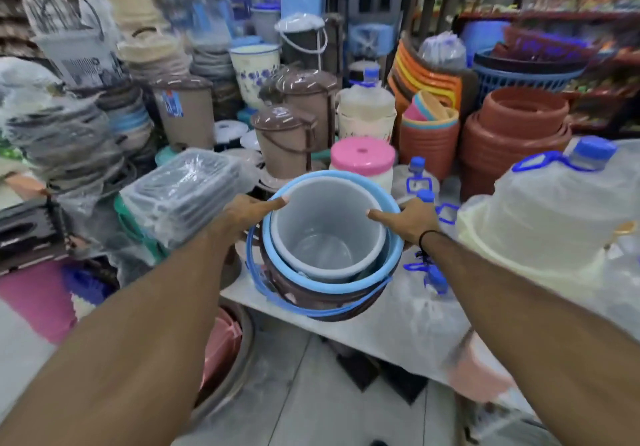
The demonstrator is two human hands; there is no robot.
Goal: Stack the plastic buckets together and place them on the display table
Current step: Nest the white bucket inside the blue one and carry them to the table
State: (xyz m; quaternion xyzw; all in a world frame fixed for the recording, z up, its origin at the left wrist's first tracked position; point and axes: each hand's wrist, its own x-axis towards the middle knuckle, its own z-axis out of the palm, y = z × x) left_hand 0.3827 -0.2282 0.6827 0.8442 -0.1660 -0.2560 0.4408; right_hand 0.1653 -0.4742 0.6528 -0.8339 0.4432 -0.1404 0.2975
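Both-hand grip, left hand (247,211) and right hand (412,220), on nested buckets (329,237), seemingly above table (381,328).

Both bare arms reach forward and slightly inward, nearly straight at the elbows, forearms angled toward each other. The left hand (247,211) sits palm inward with the thumb stretched out straight toward the right, the fingers curled away out of sight beneath. The right hand (410,218) mirrors it, thumb pointing left, knuckles uppermost, fingers wrapped out of view. A thin black band (425,237) circles the right wrist. The two hands are level with each other and set well apart, each grip closed on opposite sides of what they carry. The wrists are held straight.
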